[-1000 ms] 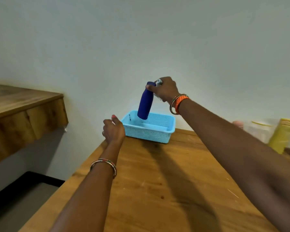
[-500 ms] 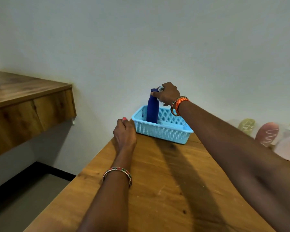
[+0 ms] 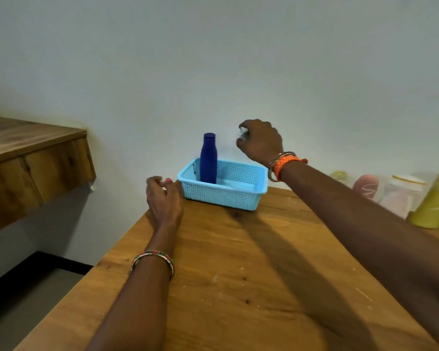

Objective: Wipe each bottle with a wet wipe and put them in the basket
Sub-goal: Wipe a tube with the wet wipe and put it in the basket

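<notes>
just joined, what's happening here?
A person is wiping bottles and putting them in a basket. A blue bottle stands upright in the light blue basket on the wooden table, free of both hands. The right hand hovers beside it, pinching something white, likely the wipe. The left hand rests near the basket. More bottles wait at the right.

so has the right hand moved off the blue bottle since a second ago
Yes. The right hand has let go and pulled up and right, away from the blue bottle, which now stands upright alone at the left end of the basket.
</notes>
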